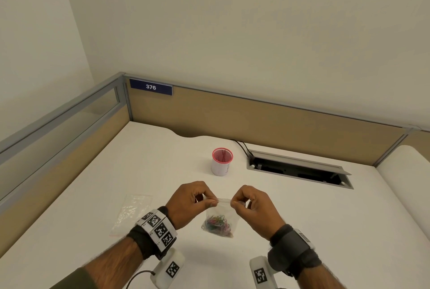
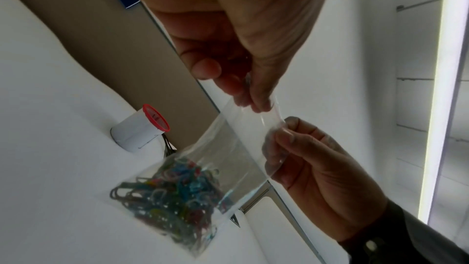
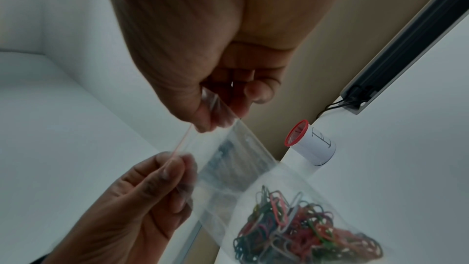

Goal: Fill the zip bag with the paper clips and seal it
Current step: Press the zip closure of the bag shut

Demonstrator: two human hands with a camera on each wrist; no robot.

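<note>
A spare clear bag (image 1: 131, 213) lay flat at the left, hard to make out against the white desk (image 1: 325, 219). The left hand (image 1: 188, 202) and right hand (image 1: 252, 205) each pinched a top corner of the zip bag (image 1: 218, 219), paper clips (image 1: 217, 222) heaped inside; whether its seal was closed was unclear. Its bottom lay near the desktop. A red-rimmed cup (image 1: 221, 161) stood well behind.

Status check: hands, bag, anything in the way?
Both hands, left and right, pinch the bag top corners. Clips inside. Nothing in the way.
</note>
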